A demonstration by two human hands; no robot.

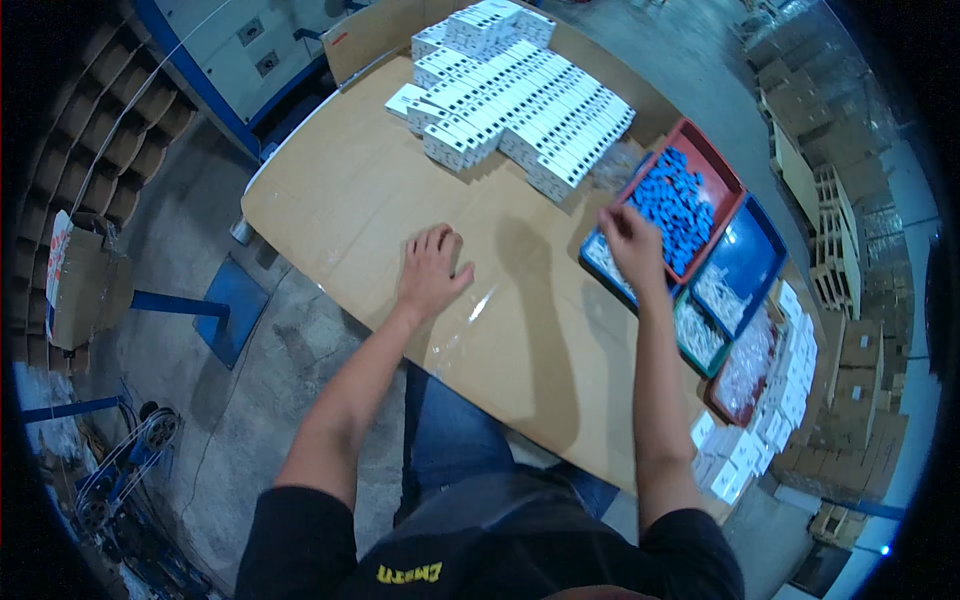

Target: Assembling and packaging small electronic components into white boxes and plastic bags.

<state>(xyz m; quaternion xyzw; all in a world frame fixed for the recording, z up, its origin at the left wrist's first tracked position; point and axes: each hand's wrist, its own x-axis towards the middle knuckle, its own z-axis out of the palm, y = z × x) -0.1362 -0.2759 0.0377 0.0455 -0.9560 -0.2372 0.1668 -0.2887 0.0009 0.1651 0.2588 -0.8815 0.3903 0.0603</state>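
My left hand (432,270) rests on the cardboard-covered table (340,190), its fingers apart and nothing in them. Over the trays on the right, my right hand (636,245) is closed with its fingertips drawn together; whatever they may hold is hidden. Just beyond it lies a red tray (728,170) with many small blue pieces (680,205). Partly beneath that hand is a blue tray (596,262) of small white pieces. A second blue tray (750,235) and a green tray (690,350) also contain whitish pieces.
Rows of small white boxes (540,100) stand stacked at the table's far side. More white boxes (735,460) line the right edge, beside a dark red tray (722,408) with clear plastic bags. A blue metal stand (230,310) is on the floor at left.
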